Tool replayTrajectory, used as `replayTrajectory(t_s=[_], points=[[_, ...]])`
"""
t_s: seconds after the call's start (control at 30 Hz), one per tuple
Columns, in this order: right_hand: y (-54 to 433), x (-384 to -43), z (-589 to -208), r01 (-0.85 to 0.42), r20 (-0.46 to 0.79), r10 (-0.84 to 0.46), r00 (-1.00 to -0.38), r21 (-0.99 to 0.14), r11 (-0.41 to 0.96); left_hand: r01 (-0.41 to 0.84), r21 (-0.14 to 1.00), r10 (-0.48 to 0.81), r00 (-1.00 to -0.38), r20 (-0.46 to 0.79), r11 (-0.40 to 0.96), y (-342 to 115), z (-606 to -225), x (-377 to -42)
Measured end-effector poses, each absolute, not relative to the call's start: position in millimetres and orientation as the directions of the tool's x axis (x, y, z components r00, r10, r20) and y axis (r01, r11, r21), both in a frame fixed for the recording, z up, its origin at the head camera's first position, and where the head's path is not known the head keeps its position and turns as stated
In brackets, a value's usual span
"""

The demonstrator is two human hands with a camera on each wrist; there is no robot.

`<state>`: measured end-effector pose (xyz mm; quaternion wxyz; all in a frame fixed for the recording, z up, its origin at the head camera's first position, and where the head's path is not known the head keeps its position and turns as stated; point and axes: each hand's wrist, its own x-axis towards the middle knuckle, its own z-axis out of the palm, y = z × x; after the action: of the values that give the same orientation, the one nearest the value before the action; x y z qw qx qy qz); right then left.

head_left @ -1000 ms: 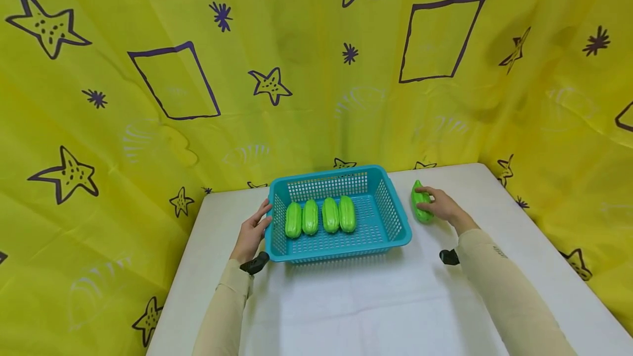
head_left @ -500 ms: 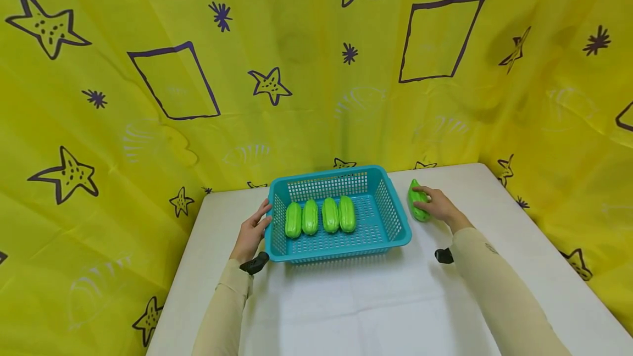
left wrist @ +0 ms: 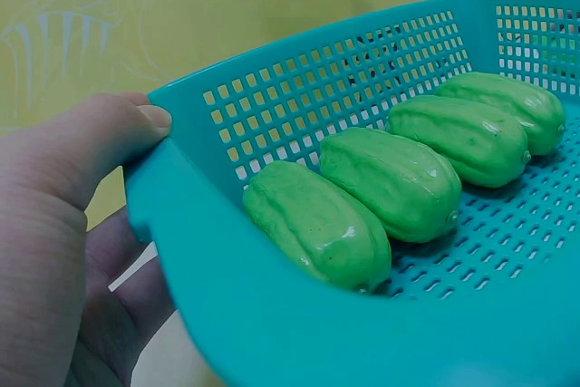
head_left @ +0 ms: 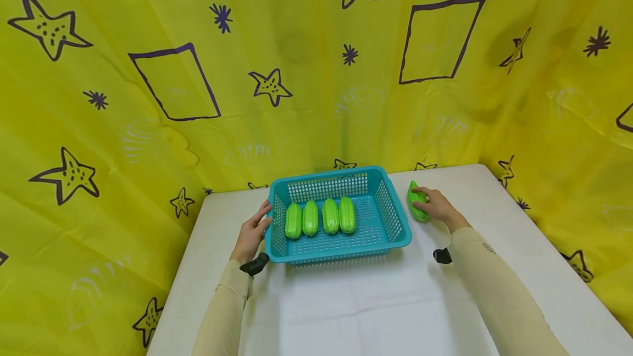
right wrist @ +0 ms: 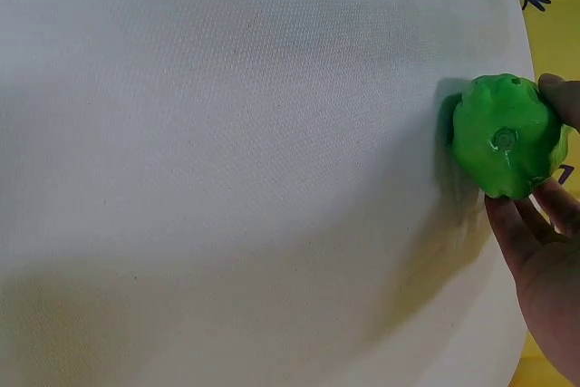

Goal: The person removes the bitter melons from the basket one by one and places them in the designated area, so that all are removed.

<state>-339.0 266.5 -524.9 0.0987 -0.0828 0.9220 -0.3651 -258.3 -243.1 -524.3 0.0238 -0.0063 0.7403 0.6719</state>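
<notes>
A teal perforated plastic basket (head_left: 336,256) stands on the white table. My left hand (head_left: 249,239) grips its left end, and in the left wrist view the thumb (left wrist: 156,120) lies over the basket's rim (left wrist: 245,301) with the fingers outside and below. Several shiny green ribbed gourds (head_left: 330,216) lie side by side in the basket's left and middle part. To the right of the basket, my right hand (head_left: 441,209) holds another green gourd (head_left: 417,213) between thumb and fingers. The right wrist view shows that gourd's blunt end (right wrist: 506,140); its far part is hidden.
Yellow cloth (head_left: 306,125) with drawn stars and frames hangs behind and on both sides of the white table (head_left: 346,312). A black wrist device (head_left: 254,264) is on the left wrist, and another dark one (head_left: 442,256) shows by the right.
Over the last second my right hand and its gourd have shifted slightly left, closer to the basket. My left hand, the basket and the gourds inside stay where they were.
</notes>
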Motion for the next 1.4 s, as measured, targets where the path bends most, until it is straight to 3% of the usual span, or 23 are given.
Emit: replayTrajectory(t_s=[0.83, 1.1, 1.4], points=[[265.7, -337.0, -521.9, 0.018, -0.181, -0.173, -0.968, -0.739, 0.673, -0.038, 0.994, 0.035, -0.999, -0.041, 0.102, -243.4, -523.5, -257.8], [267.3, -340.6, -516.7, -0.056, -0.088, -0.179, -0.980, -0.739, 0.671, -0.038, 0.994, 0.029, -0.999, -0.041, 0.106, -241.6, -522.6, -258.1], [254.1, -346.1, -493.1, -0.065, 0.045, -0.048, -0.998, -0.782, 0.620, -0.041, 0.995, 0.050, -0.998, -0.045, 0.091, -244.4, -521.1, -257.6]])
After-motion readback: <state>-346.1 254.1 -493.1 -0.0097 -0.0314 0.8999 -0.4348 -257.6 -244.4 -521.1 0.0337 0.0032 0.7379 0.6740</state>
